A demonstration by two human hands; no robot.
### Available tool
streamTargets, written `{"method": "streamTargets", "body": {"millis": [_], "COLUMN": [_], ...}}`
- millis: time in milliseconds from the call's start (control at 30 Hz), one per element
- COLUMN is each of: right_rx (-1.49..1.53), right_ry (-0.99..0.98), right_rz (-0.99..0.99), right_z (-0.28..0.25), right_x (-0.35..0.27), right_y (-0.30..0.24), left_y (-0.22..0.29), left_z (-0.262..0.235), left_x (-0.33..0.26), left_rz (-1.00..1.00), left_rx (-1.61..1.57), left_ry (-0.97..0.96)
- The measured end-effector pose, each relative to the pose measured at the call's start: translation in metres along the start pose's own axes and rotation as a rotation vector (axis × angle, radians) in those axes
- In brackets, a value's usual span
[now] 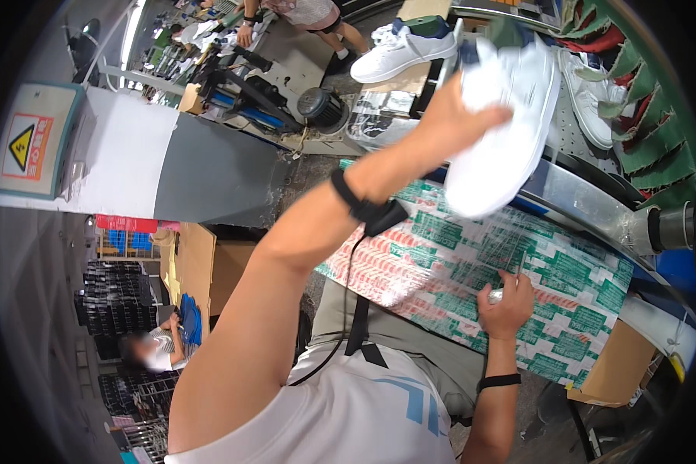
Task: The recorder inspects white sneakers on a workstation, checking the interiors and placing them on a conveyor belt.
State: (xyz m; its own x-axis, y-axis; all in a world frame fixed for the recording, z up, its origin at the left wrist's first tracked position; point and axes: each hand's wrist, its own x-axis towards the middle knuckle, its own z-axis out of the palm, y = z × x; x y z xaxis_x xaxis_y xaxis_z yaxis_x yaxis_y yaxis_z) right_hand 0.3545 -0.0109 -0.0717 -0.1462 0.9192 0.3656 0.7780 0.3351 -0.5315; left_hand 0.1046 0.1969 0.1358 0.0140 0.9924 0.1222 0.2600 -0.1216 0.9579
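My left hand (pixel 465 117) grips a white sneaker (pixel 496 166), raised above the far edge of the work board and smeared by motion. The thumb lies across the shoe's upper. Over the board, my right hand (pixel 507 308) is closed around a slim, metallic, pen-like tool (pixel 522 264) pointing away from me; its exact kind is unclear. Beyond the held shoe, another white sneaker (pixel 407 54) with a dark blue collar rests at the left. A further white sneaker (pixel 591 100) lies to the right on a perforated metal surface.
A board covered in green, white and red printed sheeting (pixel 441 267) spans in front of me. Green strip flaps (pixel 657 131) hang at the right. A metal pipe (pixel 669 226) and cardboard (pixel 615 367) stand nearby. A motor (pixel 322 108) sits far left. Other people are farther off.
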Motion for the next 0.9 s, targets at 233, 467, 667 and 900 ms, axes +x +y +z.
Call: {"method": "streamTargets", "body": {"millis": [233, 467, 667, 900], "right_rx": [-0.081, -0.14, 0.191, 0.522], "right_ry": [0.04, 0.025, 0.034, -0.254], "right_rz": [-0.016, -0.047, 0.254, 0.284], "right_z": [0.005, -0.001, 0.0, -0.052], "right_x": [-0.006, -0.016, -0.056, -0.072], "right_y": [-0.002, 0.002, -0.019, -0.157], "left_y": [-0.053, -0.078, -0.106, -0.048], "left_z": [-0.002, -0.015, -0.056, -0.13], "left_x": [-0.231, -0.288, -0.283, -0.234], "left_rz": [-0.564, -0.354, -0.39, -0.454], "left_rx": [0.485, 0.482, 0.13, -0.047], "left_ry": [-0.018, -0.128, -0.268, -0.366]}}
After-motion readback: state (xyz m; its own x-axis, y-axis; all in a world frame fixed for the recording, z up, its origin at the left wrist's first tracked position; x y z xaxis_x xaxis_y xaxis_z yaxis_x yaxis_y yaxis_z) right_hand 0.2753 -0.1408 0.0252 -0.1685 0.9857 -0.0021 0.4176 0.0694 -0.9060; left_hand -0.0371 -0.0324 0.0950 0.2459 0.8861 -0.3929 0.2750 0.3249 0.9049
